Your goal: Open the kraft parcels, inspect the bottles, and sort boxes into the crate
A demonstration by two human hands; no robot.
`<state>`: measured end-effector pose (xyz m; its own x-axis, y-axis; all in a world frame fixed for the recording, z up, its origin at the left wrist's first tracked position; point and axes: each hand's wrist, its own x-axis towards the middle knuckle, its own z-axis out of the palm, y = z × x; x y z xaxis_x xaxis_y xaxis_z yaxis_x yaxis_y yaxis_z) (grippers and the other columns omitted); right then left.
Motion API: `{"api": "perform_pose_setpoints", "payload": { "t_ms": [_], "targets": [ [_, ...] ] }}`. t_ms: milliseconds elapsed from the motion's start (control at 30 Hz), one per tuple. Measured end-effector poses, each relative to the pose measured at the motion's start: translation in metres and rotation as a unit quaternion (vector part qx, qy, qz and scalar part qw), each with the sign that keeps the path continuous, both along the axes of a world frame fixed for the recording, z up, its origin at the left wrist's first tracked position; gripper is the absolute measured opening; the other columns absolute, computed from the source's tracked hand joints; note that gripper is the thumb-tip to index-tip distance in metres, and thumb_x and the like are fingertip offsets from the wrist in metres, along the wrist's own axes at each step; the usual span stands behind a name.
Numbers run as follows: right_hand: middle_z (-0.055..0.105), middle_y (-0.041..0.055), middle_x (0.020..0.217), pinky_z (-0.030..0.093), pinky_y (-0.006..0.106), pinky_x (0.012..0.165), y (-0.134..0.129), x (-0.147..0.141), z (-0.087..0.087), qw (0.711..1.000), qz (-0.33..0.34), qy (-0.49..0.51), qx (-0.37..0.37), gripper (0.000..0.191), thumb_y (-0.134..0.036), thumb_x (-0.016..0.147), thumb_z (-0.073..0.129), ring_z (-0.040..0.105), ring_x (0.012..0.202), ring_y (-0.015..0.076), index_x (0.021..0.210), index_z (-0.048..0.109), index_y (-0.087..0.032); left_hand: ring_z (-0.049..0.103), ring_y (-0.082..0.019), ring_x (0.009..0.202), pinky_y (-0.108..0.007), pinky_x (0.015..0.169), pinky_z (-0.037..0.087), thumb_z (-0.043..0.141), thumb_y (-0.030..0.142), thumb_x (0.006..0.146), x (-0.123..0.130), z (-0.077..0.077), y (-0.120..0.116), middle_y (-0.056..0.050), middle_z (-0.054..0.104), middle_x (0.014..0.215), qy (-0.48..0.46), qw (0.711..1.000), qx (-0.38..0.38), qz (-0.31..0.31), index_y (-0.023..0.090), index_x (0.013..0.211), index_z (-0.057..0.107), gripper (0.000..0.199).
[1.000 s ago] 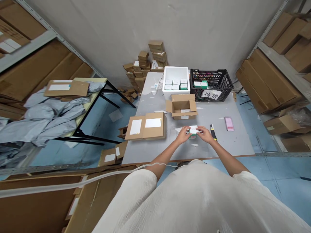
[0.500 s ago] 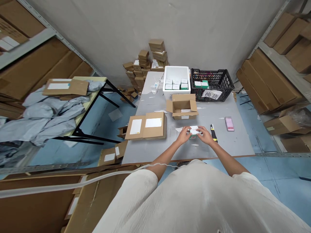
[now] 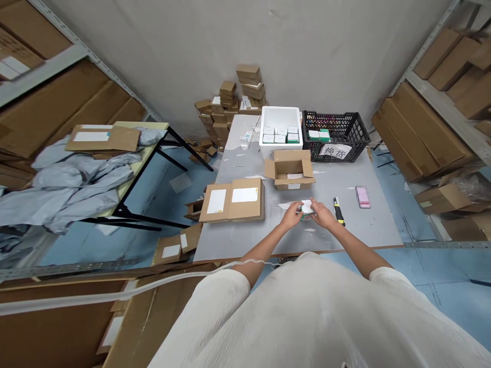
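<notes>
Between my two hands is a small white and green box (image 3: 307,207), its white face up, close to the table's front edge. My left hand (image 3: 292,214) grips its left side with the fingers curled. On the right side my right hand (image 3: 321,213) holds it, fingers over the top edge. Just beyond it stands an open cardboard box (image 3: 293,181) with its flaps spread and something pale inside. A black and yellow utility knife (image 3: 338,211) lies to the right of my right hand.
Flat cardboard boxes (image 3: 232,200) with white labels lie at the left. Behind stand a white foam box (image 3: 281,113) and a black crate (image 3: 355,138), both holding small white and green boxes. A phone (image 3: 362,197) lies at the right. Grey bags (image 3: 76,179) cover a side table.
My right fingers have shifted further over the top of the small box, which is slightly turned. The view has moved a little; the other things have stayed in place.
</notes>
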<state>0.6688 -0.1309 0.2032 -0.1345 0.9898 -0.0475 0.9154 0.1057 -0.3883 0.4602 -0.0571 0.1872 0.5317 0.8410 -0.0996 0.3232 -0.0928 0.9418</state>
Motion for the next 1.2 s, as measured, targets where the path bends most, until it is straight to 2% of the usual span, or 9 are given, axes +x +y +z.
{"api": "perform_pose_setpoints", "payload": {
  "t_ms": [200, 433, 600, 733, 833, 967, 1067, 1200],
  "targets": [
    [0.045, 0.0201, 0.171, 0.054, 0.047, 0.106, 0.002, -0.024, 0.022, 0.996, -0.016, -0.077, -0.036, 0.043, -0.016, 0.095, 0.069, 0.062, 0.130, 0.0342, 0.137, 0.057, -0.018, 0.076, -0.016, 0.094, -0.036, 0.104, 0.061, 0.062, 0.006, 0.088, -0.012, -0.011, -0.007, -0.010, 0.068, 0.136, -0.019, 0.999, -0.017, -0.026, 0.023, 0.144, 0.066, 0.059],
    [0.060, 0.0159, 0.152, 0.053, 0.039, 0.096, 0.008, -0.033, 0.054, 0.985, -0.025, -0.144, -0.093, 0.038, -0.027, 0.096, 0.077, 0.066, 0.118, 0.0322, 0.129, 0.060, -0.022, 0.076, -0.017, 0.094, -0.038, 0.105, 0.061, 0.061, 0.006, 0.086, -0.004, -0.019, -0.010, -0.012, 0.067, 0.141, -0.044, 0.998, -0.040, -0.038, 0.021, 0.146, 0.066, 0.062],
    [0.066, 0.0130, 0.142, 0.050, 0.034, 0.087, 0.018, -0.032, 0.074, 0.980, 0.001, -0.158, -0.125, 0.032, -0.032, 0.098, 0.076, 0.067, 0.116, 0.0301, 0.124, 0.061, -0.023, 0.077, -0.019, 0.099, -0.038, 0.103, 0.061, 0.061, 0.010, 0.088, -0.006, -0.017, -0.008, -0.012, 0.069, 0.144, -0.061, 0.995, -0.063, -0.039, 0.021, 0.143, 0.068, 0.056],
    [0.072, 0.0108, 0.129, 0.047, 0.034, 0.081, 0.023, -0.024, 0.100, 0.978, 0.005, -0.161, -0.136, 0.030, -0.037, 0.095, 0.078, 0.071, 0.106, 0.0295, 0.117, 0.063, -0.024, 0.077, -0.020, 0.101, -0.037, 0.100, 0.061, 0.060, 0.019, 0.096, -0.005, -0.011, -0.004, -0.011, 0.075, 0.136, -0.070, 0.994, -0.088, -0.019, 0.021, 0.141, 0.068, 0.046],
    [0.074, 0.0082, 0.121, 0.045, 0.032, 0.074, 0.026, 0.000, 0.127, 0.982, -0.016, -0.147, -0.120, 0.031, -0.040, 0.088, 0.082, 0.071, 0.099, 0.0283, 0.109, 0.064, -0.026, 0.076, -0.021, 0.105, -0.038, 0.104, 0.059, 0.061, 0.021, 0.097, 0.000, -0.008, -0.002, -0.010, 0.076, 0.134, -0.067, 0.994, -0.086, -0.006, 0.022, 0.133, 0.071, 0.038],
    [0.075, 0.0055, 0.108, 0.040, 0.029, 0.067, 0.038, 0.058, 0.167, 0.989, -0.058, -0.126, -0.040, 0.034, -0.043, 0.081, 0.084, 0.069, 0.087, 0.0260, 0.103, 0.063, -0.028, 0.075, -0.021, 0.106, -0.039, 0.104, 0.059, 0.060, 0.019, 0.095, 0.017, -0.009, 0.000, -0.009, 0.077, 0.130, -0.039, 0.995, -0.093, 0.002, 0.022, 0.122, 0.075, 0.030],
    [0.073, 0.0054, 0.102, 0.037, 0.029, 0.063, 0.059, 0.109, 0.196, 0.989, -0.082, -0.111, 0.051, 0.034, -0.047, 0.080, 0.081, 0.066, 0.083, 0.0264, 0.099, 0.061, -0.028, 0.075, -0.020, 0.104, -0.038, 0.102, 0.060, 0.061, 0.020, 0.094, 0.036, -0.011, 0.001, -0.008, 0.078, 0.128, -0.026, 0.995, -0.093, -0.004, 0.022, 0.119, 0.076, 0.029],
    [0.071, 0.0071, 0.100, 0.036, 0.030, 0.064, 0.103, 0.170, 0.230, 0.976, -0.101, -0.106, 0.159, 0.031, -0.047, 0.085, 0.074, 0.063, 0.083, 0.0277, 0.104, 0.059, -0.027, 0.075, -0.021, 0.102, -0.038, 0.101, 0.060, 0.061, 0.020, 0.093, 0.064, -0.016, 0.004, -0.008, 0.078, 0.127, -0.017, 0.996, -0.082, -0.007, 0.021, 0.118, 0.076, 0.029]
  ]
}}
